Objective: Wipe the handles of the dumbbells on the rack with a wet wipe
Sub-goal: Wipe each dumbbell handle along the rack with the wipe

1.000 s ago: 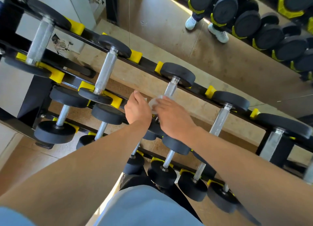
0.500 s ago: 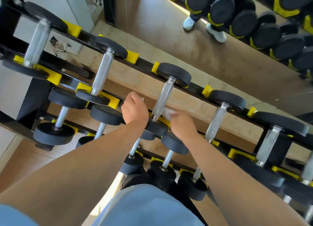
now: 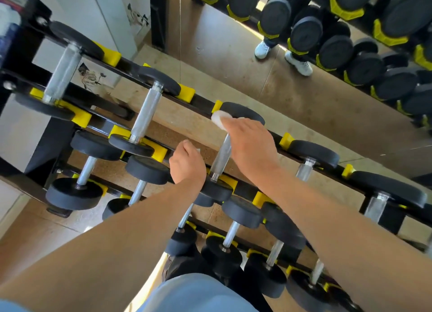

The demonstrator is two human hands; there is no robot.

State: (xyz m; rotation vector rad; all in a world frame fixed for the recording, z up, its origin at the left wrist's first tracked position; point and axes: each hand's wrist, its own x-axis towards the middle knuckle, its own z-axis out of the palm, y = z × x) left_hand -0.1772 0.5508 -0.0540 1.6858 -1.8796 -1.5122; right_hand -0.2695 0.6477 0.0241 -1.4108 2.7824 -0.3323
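Black dumbbells with steel handles lie across a black rack (image 3: 109,124) with yellow cradles, in several tiers. My right hand (image 3: 247,145) wraps the far end of the middle top-tier dumbbell's handle (image 3: 222,157), holding a white wet wipe (image 3: 219,119) against it beside the far weight head. My left hand (image 3: 187,164) hovers fisted just left of that handle, with a small white scrap showing at its knuckles; what it holds is hidden. Further handles (image 3: 147,113) sit to the left and right.
A wall mirror (image 3: 304,89) behind the rack reflects more dumbbells and white shoes. Lower tiers of smaller dumbbells (image 3: 230,235) lie under my forearms. A white wall panel is at the left, tan floor tiles below.
My right hand has slid with the wipe from the near end of the handle up to its far end. My left hand has stayed close beside the handle.
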